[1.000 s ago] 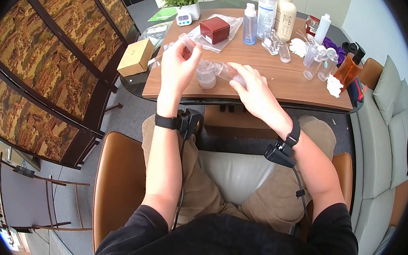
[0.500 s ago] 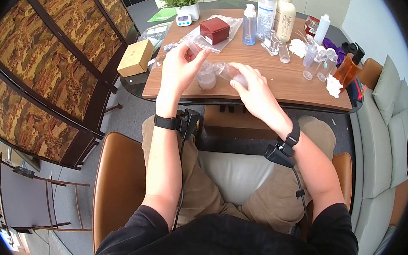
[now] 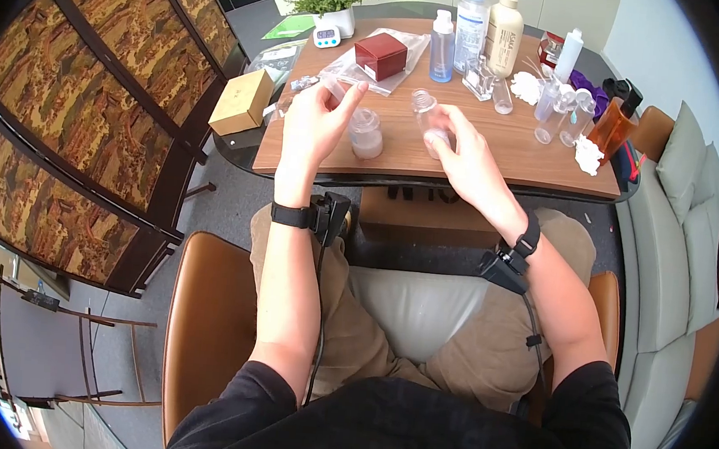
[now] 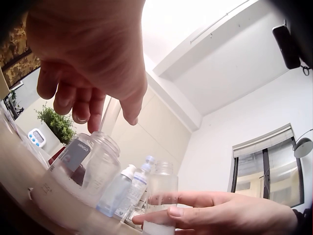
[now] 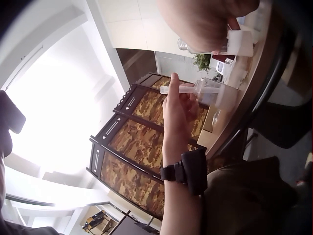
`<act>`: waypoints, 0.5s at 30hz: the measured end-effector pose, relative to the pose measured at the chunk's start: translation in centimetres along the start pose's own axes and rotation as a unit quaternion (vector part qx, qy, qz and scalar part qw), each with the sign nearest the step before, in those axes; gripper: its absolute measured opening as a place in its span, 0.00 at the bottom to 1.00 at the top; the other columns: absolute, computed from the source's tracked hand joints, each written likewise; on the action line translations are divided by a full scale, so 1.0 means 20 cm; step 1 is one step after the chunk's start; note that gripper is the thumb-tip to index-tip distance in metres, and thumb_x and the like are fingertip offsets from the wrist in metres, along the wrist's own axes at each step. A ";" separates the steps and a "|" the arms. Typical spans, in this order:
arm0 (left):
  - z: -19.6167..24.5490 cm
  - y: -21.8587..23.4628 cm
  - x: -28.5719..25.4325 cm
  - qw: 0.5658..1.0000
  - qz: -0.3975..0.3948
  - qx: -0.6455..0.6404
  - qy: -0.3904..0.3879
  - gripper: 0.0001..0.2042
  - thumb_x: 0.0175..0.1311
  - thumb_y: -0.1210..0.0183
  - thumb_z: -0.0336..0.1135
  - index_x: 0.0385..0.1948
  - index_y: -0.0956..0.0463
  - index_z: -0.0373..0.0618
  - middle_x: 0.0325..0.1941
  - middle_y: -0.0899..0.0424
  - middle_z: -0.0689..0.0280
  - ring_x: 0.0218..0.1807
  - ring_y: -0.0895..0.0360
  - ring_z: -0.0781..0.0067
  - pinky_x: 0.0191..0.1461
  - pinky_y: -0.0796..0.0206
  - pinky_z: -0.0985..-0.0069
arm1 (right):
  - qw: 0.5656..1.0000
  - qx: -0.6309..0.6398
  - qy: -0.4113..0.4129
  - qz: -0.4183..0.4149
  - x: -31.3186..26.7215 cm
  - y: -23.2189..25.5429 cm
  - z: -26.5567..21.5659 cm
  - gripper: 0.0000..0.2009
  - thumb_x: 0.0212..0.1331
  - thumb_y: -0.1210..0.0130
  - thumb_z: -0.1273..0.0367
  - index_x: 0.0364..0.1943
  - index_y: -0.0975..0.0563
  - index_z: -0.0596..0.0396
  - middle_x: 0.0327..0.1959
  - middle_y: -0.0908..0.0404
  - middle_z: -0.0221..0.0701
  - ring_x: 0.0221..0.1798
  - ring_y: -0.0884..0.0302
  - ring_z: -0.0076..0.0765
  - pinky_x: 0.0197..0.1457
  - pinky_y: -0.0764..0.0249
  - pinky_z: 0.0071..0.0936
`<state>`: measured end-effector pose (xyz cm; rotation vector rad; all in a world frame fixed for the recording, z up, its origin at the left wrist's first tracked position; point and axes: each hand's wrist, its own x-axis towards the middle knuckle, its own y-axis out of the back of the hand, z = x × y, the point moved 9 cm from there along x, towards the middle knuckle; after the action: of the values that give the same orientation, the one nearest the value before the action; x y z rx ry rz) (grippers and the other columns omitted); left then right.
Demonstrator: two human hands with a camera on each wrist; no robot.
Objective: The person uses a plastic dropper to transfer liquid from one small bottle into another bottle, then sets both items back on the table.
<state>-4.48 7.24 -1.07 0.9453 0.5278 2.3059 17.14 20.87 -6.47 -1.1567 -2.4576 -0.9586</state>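
My left hand (image 3: 312, 128) pinches a clear tube (image 4: 111, 113) above the open clear jar (image 3: 366, 137). In the right wrist view the tube reaches down through the neck of the jar (image 5: 222, 95), which holds cloudy white stuff. To the right of the jar, my right hand (image 3: 472, 162) grips a small clear bottle (image 3: 424, 110) low on its body. The bottle stands about upright and uncapped, with whitish contents at the bottom in the left wrist view, where my right hand (image 4: 239, 211) wraps round it.
Behind are a dark red box (image 3: 380, 56) on a plastic bag, a blue pump bottle (image 3: 442, 52) and a cream bottle (image 3: 504, 37). A cardboard box (image 3: 241, 102) is at the left edge; small clear bottles, crumpled tissue (image 3: 588, 155) and an amber bottle (image 3: 615, 126) are at the right.
My right hand has moved right, away from the jar, and its bottle has gone from tilted over the jar to about upright. My left hand has barely shifted; its tube now sits lower.
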 end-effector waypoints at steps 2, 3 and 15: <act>0.02 0.02 -0.01 0.999 -0.010 0.028 0.013 0.32 0.72 0.32 0.64 0.28 0.16 0.37 0.20 0.21 0.63 0.26 0.26 0.71 0.36 0.32 0.67 | 1.000 0.025 -0.015 -0.005 0.00 0.01 0.02 0.21 0.74 0.37 0.68 0.66 0.25 0.60 0.60 0.13 0.55 0.67 0.16 0.63 0.69 0.22 0.53; 0.04 0.03 -0.02 0.999 -0.007 0.038 0.014 0.33 0.72 0.34 0.66 0.27 0.16 0.36 0.20 0.21 0.62 0.26 0.25 0.71 0.36 0.32 0.67 | 1.000 0.023 -0.016 -0.005 0.00 0.01 0.04 0.20 0.75 0.38 0.68 0.65 0.26 0.61 0.60 0.13 0.56 0.67 0.15 0.64 0.69 0.21 0.53; -0.11 0.24 -0.03 0.981 0.170 -0.096 0.011 0.41 0.82 0.47 0.67 0.13 0.23 0.38 0.12 0.32 0.67 0.21 0.33 0.75 0.32 0.41 0.67 | 1.000 0.009 0.017 0.005 -0.02 0.05 0.02 0.16 0.77 0.41 0.69 0.62 0.30 0.60 0.57 0.13 0.55 0.66 0.16 0.69 0.67 0.20 0.53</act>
<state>-7.55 2.97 -0.23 0.9755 0.1540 2.6156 18.24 21.31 -6.48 -1.1354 -2.4262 -0.9433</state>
